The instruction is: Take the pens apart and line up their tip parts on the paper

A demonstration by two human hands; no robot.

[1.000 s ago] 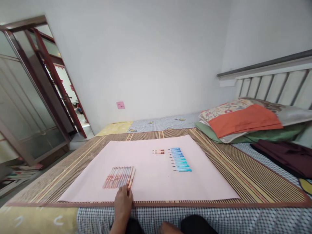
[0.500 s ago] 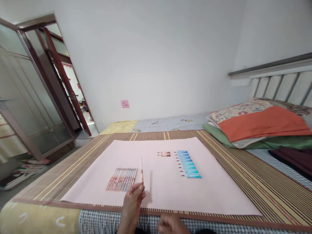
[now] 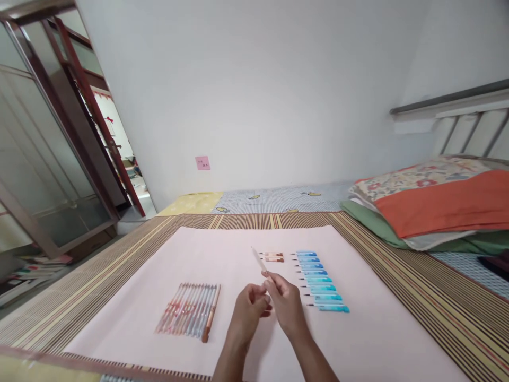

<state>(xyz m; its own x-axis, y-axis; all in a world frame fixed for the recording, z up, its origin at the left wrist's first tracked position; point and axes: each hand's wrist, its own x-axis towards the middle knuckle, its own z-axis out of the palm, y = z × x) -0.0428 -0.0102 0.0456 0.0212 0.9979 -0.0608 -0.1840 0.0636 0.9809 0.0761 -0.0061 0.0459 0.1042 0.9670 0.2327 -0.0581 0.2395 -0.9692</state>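
A slim white pen (image 3: 257, 259) points up and to the left from the fingertips of my right hand (image 3: 285, 303). My left hand (image 3: 248, 310) is right beside it, fingers curled close to the pen's lower end; whether they grip anything is hidden. On the pink sheet (image 3: 131, 313), a row of clear-barrelled pens (image 3: 186, 310) lies at the left, with a brown-capped one (image 3: 211, 313) at its right end. Two brown-and-cream pens (image 3: 274, 256) lie beyond my hands. To their right is a column of several blue and turquoise pens (image 3: 318, 278) with dark tips pointing left.
The sheet lies on a striped mat (image 3: 131, 265) over a bed. Pillows (image 3: 441, 196) are stacked at the right. A white wall (image 3: 278, 95) with a pink note (image 3: 202, 163) stands behind. A door (image 3: 51, 143) is at the left.
The pen has passed from my left hand to my right, which has risen from the front edge. Both hands have moved forward and now meet. The view has shifted slightly.
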